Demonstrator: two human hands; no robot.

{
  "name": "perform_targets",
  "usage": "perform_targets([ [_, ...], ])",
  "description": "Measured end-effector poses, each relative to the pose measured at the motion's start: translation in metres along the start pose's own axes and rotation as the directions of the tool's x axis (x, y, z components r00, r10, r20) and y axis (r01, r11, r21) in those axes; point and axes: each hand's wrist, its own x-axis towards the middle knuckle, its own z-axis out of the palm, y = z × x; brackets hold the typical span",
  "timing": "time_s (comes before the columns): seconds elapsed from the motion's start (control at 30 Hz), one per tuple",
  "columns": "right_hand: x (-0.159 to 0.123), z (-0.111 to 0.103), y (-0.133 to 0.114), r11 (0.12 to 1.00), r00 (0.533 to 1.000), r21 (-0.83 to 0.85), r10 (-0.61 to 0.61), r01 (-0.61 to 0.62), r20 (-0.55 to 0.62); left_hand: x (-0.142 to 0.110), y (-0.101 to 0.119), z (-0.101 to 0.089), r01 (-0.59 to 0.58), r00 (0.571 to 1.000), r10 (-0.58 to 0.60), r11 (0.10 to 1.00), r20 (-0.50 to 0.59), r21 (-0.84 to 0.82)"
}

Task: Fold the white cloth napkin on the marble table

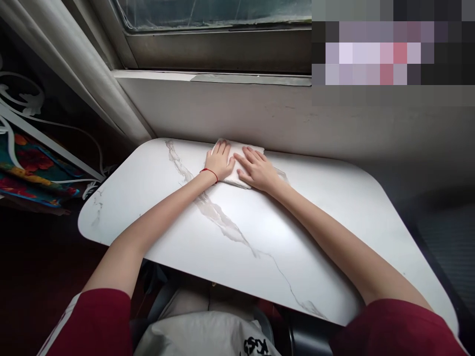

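Note:
A folded white cloth or paper towel [240, 184] lies flat on a white marble-patterned table [178, 232], close to its far edge by the wall. My left hand [219, 162] rests on the left part of it with the fingers stretched forward, a thin red string round the wrist. My right hand [257, 169] is pressed flat on the right part, its fingers spread and angled left. The two hands are close together but apart. Parts of the cloth are hidden under both palms.
Behind the table rises a pale wall [222, 109] with a window [215, 15] above it. A light curtain [92, 69] hangs at the left, beside white scrolled metalwork [25, 99] and colourful floral fabric [33, 168]. A dark ribbed surface [445, 242] stands at the right.

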Motion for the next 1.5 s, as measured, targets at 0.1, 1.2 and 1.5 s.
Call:
perform_targets([
  [0.1,0.001,-0.001,0.004,0.999,1.0,-0.009,0.031,-0.031,0.0,0.007,0.001,0.002,-0.008,1.0,0.008,1.0,-0.013,-0.012],
  [1.2,-0.03,-0.024,-0.167,0.723,0.736,0.185,-0.677,0.666,-0.002,-0.234,-0.122,-0.069,-0.052,0.998,0.047,0.987,0.036,0.153],
  [1.5,0.018,0.011,-0.154,0.812,0.85,0.266,-0.522,0.52,-0.07,-0.157,-0.151,-0.059,0.052,0.978,-0.077,0.99,0.195,0.129],
])
